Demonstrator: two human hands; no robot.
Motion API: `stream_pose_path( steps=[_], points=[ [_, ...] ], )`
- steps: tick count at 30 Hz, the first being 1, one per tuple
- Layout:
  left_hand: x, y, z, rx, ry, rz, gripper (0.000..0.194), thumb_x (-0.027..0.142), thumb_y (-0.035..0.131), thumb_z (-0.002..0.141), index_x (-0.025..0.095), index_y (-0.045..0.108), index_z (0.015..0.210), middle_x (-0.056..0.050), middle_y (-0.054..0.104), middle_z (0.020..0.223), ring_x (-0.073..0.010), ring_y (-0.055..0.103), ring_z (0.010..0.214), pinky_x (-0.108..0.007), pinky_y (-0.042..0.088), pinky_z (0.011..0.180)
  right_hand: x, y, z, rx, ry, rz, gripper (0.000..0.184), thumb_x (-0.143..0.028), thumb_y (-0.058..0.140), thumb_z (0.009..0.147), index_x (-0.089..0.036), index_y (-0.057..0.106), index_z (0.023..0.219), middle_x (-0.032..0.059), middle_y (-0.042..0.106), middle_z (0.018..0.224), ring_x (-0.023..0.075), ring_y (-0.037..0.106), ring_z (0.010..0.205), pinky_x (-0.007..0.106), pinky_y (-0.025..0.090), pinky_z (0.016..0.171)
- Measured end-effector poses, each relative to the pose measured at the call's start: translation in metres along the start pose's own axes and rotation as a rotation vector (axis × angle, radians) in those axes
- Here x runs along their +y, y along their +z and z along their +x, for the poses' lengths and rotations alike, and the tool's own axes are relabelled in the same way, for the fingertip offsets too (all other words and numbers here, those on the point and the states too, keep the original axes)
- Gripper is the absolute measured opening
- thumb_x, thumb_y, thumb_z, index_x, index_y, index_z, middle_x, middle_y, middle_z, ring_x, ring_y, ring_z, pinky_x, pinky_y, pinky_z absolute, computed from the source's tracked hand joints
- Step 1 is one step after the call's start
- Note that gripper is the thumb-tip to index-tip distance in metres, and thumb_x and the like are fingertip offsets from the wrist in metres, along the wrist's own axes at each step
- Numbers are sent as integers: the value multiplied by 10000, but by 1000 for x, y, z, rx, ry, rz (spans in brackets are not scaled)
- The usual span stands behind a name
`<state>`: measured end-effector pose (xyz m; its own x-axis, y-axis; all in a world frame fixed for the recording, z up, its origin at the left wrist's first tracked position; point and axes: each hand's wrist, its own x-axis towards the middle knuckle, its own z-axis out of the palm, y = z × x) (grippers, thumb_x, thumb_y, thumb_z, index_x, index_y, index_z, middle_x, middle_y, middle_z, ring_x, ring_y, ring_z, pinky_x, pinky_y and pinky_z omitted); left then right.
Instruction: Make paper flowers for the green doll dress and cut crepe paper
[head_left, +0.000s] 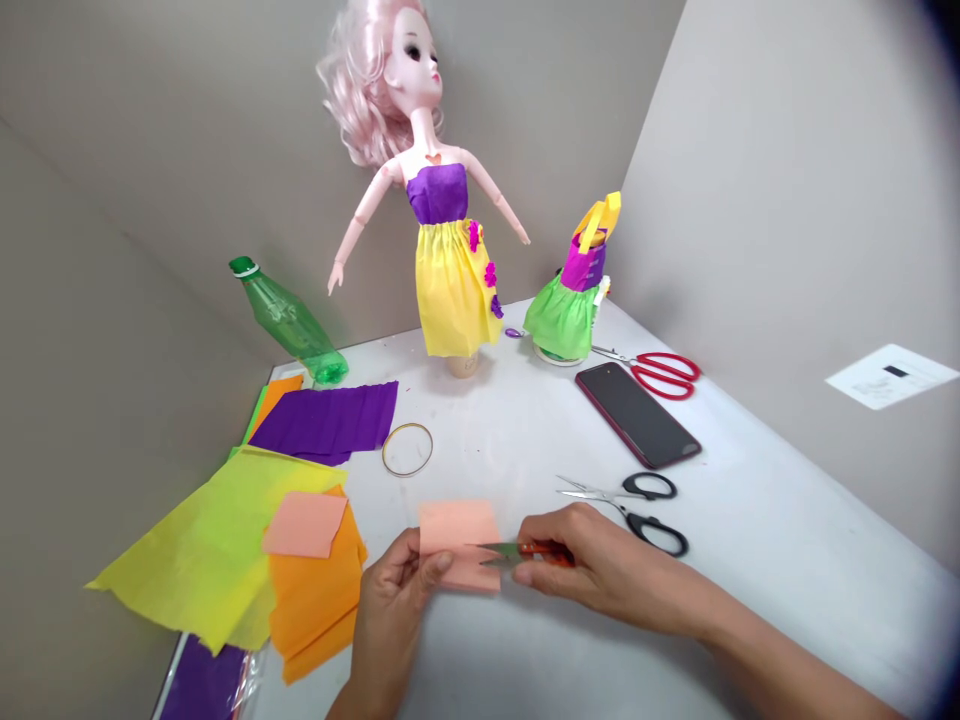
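Observation:
My left hand (401,590) pinches a peach paper piece (459,522) by its left edge, thumb on top. In my right hand (589,560) is a pair of small scissors (529,549) with orange-red handles. Their blades are parted and lie at the paper's right side, pointing left. The upper blade reaches over the paper; whether the lower one passes beneath it I cannot tell. Just beyond my right hand lie black-handled scissors (619,500), blades apart. Another peach piece (306,524) rests on folded orange paper (319,595) left of my left hand.
A pink-haired doll (457,280) in a purple and yellow dress stands at the back. Near it are a green bottle (289,315), a small dressed figure (570,310), a phone (637,415) and red-handled scissors (667,375). Purple paper (330,418), yellow sheets (202,545) and a bangle (407,450) lie left.

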<state>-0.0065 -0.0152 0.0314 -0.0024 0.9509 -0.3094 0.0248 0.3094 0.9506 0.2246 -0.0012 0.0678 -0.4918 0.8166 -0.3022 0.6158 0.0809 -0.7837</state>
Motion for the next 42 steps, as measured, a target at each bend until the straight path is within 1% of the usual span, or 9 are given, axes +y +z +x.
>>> stream_pose_path(
  steps=[4,8,12,14,19,24,28,36,42],
  points=[
    [-4,-4,3,-79,11,61,338,443,742,745,146,745,908,-63,757,814,-188,663,729,-237,521,706,0,1,1,2,5,18,337,-409,528,913,-192,425,678,-72,328,613,83,285,578,218,232,512],
    [-6,-4,3,-127,15,77,304,427,733,754,160,748,897,-67,770,866,-216,698,804,-243,535,734,0,4,1,8,34,24,327,-383,551,893,-188,423,663,-72,318,604,82,279,572,219,221,497],
    [-4,0,2,-165,30,85,286,426,727,756,162,756,860,-75,779,870,-231,709,817,-248,544,732,-3,6,1,16,50,41,312,-386,571,875,-187,453,666,-73,362,602,81,309,575,214,225,489],
    [-4,1,1,-180,25,79,290,435,718,763,162,758,854,-78,781,870,-232,712,815,-251,546,734,-6,6,1,13,44,64,290,-360,575,871,-185,465,667,-75,378,602,77,315,575,210,225,488],
    [-5,2,0,-178,30,77,281,427,716,769,164,754,860,-71,777,872,-224,707,831,-246,540,756,-12,6,2,7,24,139,225,-264,570,858,-177,487,668,-81,376,598,68,301,570,202,215,486],
    [-5,2,-2,-163,47,85,281,429,716,764,158,749,830,-65,772,835,-219,694,795,-235,532,715,-14,8,3,12,29,147,238,-272,575,854,-174,469,665,-77,381,600,68,305,563,202,219,491],
    [-5,2,-2,-179,53,94,280,429,707,773,159,743,839,-64,771,841,-223,694,806,-238,527,726,-16,8,2,11,18,152,263,-284,577,859,-178,443,659,-74,369,608,72,308,572,205,227,499],
    [-7,1,-2,-186,45,88,291,428,714,771,150,736,854,-81,769,854,-232,691,819,-252,524,742,-14,9,4,23,-23,149,279,-295,587,868,-177,440,662,-73,364,619,72,307,579,207,217,503],
    [-7,3,-5,-162,20,85,279,433,714,774,158,727,819,-47,745,775,-200,672,754,-235,514,714,-12,13,5,50,-45,145,268,-273,560,887,-175,447,665,-73,352,612,71,300,576,204,227,523]
  ],
)
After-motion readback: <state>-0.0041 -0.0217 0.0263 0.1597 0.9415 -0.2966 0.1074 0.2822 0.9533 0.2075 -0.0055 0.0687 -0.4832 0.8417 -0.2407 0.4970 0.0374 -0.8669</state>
